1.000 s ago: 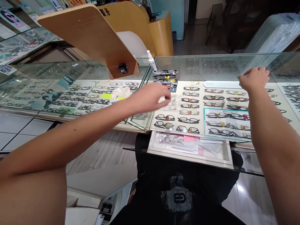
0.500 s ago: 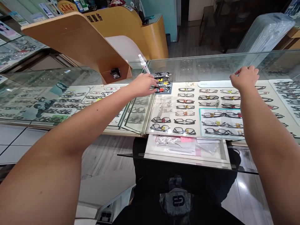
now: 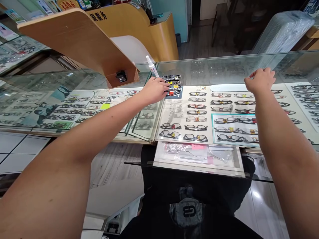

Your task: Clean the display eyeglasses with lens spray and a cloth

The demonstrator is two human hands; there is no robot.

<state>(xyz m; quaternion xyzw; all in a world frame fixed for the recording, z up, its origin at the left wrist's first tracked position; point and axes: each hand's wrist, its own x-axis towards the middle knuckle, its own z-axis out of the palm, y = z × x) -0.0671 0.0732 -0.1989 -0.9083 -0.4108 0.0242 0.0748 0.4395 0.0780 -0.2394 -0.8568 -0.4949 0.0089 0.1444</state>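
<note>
My left hand (image 3: 155, 90) reaches across the glass counter, its fingers closed at the left end of a stack of dark-framed eyeglasses (image 3: 173, 83) with yellow and red tags. The fingertips partly hide the frames' ends. Just behind that hand stands a small white bottle (image 3: 152, 67), tilted, with a pointed cap. Over at the right, my right hand (image 3: 260, 81) rests near the far part of the counter with its fingers curled. What they pinch, if anything, is hidden.
Rows of eyeglasses (image 3: 196, 127) lie under the glass top. An open drawer (image 3: 199, 167) with plastic bags and papers sits before my lap. A wooden board (image 3: 82, 43) leans at the left; plastic-wrapped panels (image 3: 281, 33) stand at the far right.
My left hand has drawn back slightly to the left along the stacked eyeglasses, showing a little more of them. My right hand stays almost in place. The view has shifted slightly.
</note>
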